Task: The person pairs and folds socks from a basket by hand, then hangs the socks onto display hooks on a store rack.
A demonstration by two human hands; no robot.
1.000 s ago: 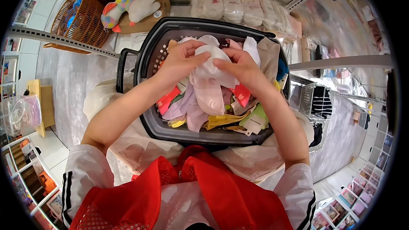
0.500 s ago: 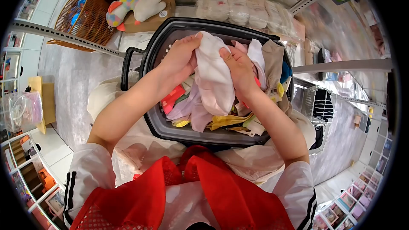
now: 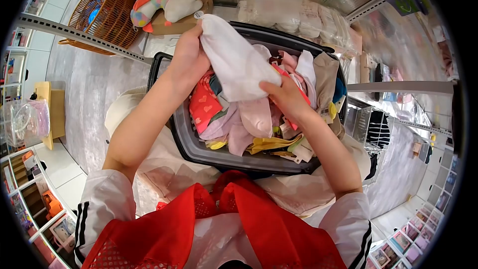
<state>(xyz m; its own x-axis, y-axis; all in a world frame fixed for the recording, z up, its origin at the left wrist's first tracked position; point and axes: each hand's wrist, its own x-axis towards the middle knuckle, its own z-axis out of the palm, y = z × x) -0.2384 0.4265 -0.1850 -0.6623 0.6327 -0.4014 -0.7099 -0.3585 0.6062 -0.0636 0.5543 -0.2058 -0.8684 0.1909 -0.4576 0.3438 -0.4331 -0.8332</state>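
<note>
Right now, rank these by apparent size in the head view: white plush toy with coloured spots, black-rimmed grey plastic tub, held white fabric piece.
Largest to smallest:
1. Grey tub
2. White fabric, probably enlarged by nearness to the camera
3. Plush toy

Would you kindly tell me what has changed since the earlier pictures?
The white garment, earlier bunched up, now stretches at a slant between the left hand and right hand. The left has moved forward and leftward, the right slightly back. Both hold it now as before. The bin and plush toy stayed put.
</note>
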